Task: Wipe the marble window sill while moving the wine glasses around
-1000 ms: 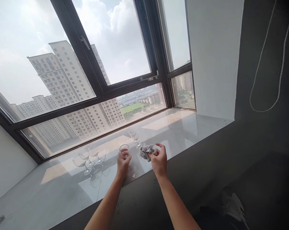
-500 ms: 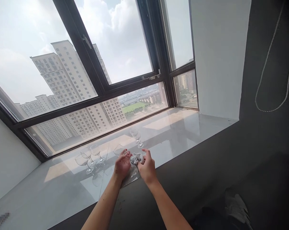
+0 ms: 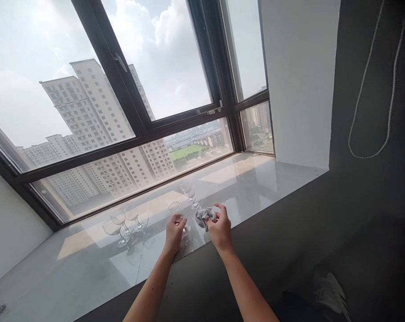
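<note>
My left hand is wrapped round a clear stemmed glass that stands near the front of the glossy window sill. Its rim shows above my fingers and its foot shows to their right. My right hand is closed on a crumpled grey cloth, held just right of the glass and a little above the sill. Another stemmed glass stands just behind the cloth.
Three more stemmed glasses stand in a cluster to the left on the sill. A large black-framed window rises behind them. A dark ledge runs along the sill's front, with a white wall and a hanging bead cord to the right.
Half a second ago both hands were together with the cloth at the glass. They have now drawn apart, the right hand carrying the cloth to the right, the left keeping the glass.
</note>
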A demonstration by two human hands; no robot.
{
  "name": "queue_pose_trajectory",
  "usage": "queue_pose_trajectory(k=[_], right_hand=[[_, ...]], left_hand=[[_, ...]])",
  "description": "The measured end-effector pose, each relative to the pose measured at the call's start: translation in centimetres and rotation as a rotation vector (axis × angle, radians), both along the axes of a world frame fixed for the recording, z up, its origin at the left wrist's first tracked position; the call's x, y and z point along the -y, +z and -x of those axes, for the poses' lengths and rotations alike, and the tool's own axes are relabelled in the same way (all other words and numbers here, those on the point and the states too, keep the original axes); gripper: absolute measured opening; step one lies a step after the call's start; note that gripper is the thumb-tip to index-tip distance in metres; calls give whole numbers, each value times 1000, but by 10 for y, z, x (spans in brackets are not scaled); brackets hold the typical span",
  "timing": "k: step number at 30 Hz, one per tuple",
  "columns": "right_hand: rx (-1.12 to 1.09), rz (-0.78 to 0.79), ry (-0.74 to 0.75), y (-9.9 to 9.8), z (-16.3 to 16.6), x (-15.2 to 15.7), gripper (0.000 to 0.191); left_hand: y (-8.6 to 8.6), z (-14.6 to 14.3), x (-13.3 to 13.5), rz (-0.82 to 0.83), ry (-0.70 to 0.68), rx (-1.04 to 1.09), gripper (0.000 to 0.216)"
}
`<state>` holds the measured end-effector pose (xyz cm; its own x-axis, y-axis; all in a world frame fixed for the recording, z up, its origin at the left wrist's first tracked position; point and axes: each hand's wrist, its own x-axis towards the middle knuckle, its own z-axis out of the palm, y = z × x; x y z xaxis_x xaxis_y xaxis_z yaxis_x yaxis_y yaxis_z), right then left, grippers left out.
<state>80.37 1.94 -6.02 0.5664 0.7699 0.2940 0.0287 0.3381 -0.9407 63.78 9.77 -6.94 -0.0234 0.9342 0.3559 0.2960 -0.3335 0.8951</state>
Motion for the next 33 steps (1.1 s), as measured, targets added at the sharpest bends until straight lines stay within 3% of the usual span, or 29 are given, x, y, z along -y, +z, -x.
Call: queue_pose_trajectory(k=[3,5,13,20,23,27,33], right_hand=[[-48,30,0,2,-5,2,54],[-67,27,19,5,-7,5,55],[-76,42,25,10,-8,8,57],[-75,35,-3,6,-9,7,57],[-85,38,-3,7,-9,7,58],[-96,39,3,7,-9,7,58],[-91,40,8,6,-9,7,59]], left_hand=[[3,1,3,-127,227,-234,31],[5,0,7,-114,281,-297,33],[3,-1,8,-8,63,-215,32],[2,-2,6,-29,17,-222,30],[3,-2,7,-42,84,-223,27],[6,-2,9,-107,166,-326,25],[7,-4,11,-199,-17,-531,26]])
